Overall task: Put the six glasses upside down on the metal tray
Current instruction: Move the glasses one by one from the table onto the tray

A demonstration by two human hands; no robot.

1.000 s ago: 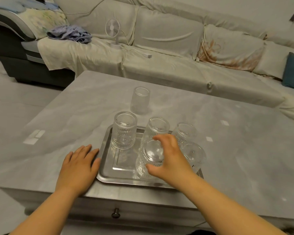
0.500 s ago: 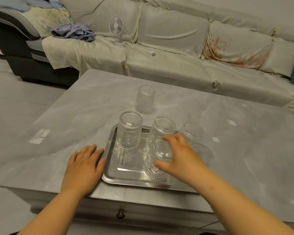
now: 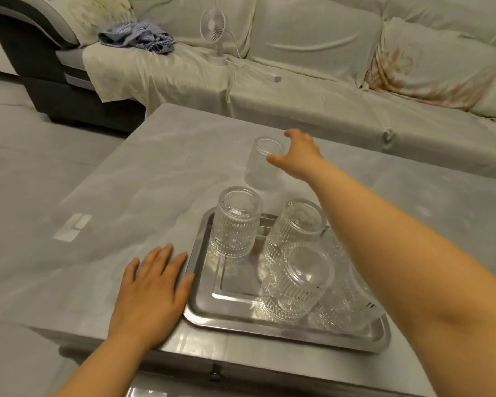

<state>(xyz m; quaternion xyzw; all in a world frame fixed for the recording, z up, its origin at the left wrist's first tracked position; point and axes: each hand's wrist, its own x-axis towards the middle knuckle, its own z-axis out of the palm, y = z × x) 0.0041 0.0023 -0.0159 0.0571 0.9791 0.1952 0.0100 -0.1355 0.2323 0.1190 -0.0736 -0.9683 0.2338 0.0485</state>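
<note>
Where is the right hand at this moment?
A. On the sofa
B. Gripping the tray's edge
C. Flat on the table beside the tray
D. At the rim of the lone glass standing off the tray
D: the right hand is open around the rim of the lone glass on the table beyond the tray.

- A home living room: a long sofa (image 3: 312, 67) draped in pale covers runs along the far side.
- A grey coffee table (image 3: 155, 181) stands near.
- A small fan (image 3: 212, 27) and crumpled clothing (image 3: 138, 37) lie on the sofa.
</note>
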